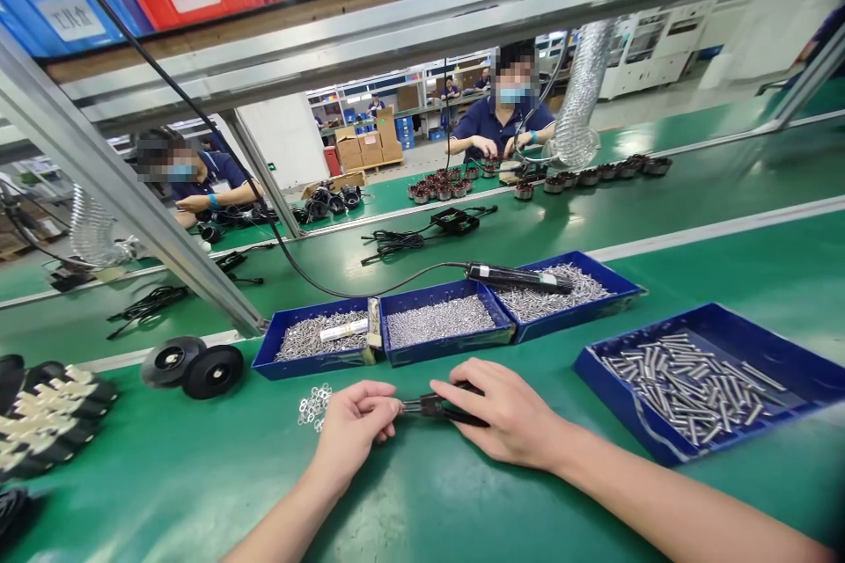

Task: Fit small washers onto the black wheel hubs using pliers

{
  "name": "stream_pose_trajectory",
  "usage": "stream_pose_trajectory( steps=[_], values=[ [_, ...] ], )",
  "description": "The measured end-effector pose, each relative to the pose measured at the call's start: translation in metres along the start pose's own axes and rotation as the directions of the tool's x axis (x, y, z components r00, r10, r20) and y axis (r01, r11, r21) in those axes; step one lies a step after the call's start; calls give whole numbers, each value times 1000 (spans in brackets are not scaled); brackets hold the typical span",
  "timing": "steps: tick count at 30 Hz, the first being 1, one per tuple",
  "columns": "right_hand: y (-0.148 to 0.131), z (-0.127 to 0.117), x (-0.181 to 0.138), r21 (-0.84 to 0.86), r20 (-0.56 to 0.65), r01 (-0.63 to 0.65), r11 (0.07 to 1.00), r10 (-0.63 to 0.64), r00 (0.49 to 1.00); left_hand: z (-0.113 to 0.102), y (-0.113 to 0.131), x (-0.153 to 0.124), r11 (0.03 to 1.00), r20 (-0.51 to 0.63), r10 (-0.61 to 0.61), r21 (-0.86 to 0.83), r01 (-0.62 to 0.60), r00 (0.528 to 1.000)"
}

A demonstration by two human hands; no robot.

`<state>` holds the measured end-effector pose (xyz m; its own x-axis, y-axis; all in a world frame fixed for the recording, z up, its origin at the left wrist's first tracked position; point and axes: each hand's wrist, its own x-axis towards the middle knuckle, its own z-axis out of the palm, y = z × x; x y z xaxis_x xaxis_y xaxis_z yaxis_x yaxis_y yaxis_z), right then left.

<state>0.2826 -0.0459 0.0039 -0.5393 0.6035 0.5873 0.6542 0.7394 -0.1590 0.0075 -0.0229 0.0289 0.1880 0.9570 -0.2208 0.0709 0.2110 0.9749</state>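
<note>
My right hand is wrapped round the dark handles of a pair of pliers with thin tips, which point left. At those tips, the thumb and fingers of my left hand are pinched together; whatever lies between them is too small to make out. A loose cluster of small silvery rings lies on the green bench just left of my left hand. Beyond my hands stands a blue bin of tiny metal parts, between a bin of small screws and a bin of longer screws.
A blue tray of metal pins stands right of my right forearm. A corded black electric screwdriver rests across the bins. Black discs and cream-and-black parts lie left. A metal post rises there. Two co-workers sit opposite.
</note>
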Motion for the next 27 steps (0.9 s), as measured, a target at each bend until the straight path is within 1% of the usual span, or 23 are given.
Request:
stream_pose_trajectory(
  steps=[16, 19, 24, 27],
  values=[
    [1, 0, 1, -2, 28, 7, 1000, -7, 1000, 0, 2, 0, 1000, -19, 9, -16, -10, 1000],
    [1, -2, 2, -37, 41, 25, 999, -23, 999, 0, 2, -1, 1000, -19, 15, -13, -16, 1000],
    [0, -11, 6, -132, 77, 109, 985, -100, 992, -1, 0, -2, 998, 9, 57, 25, -58, 998],
    [-1, -14, 7, -143, 110, 99, 985, -84, 990, -2, -1, -3, 994, 22, 96, 44, -97, 995]
  ],
)
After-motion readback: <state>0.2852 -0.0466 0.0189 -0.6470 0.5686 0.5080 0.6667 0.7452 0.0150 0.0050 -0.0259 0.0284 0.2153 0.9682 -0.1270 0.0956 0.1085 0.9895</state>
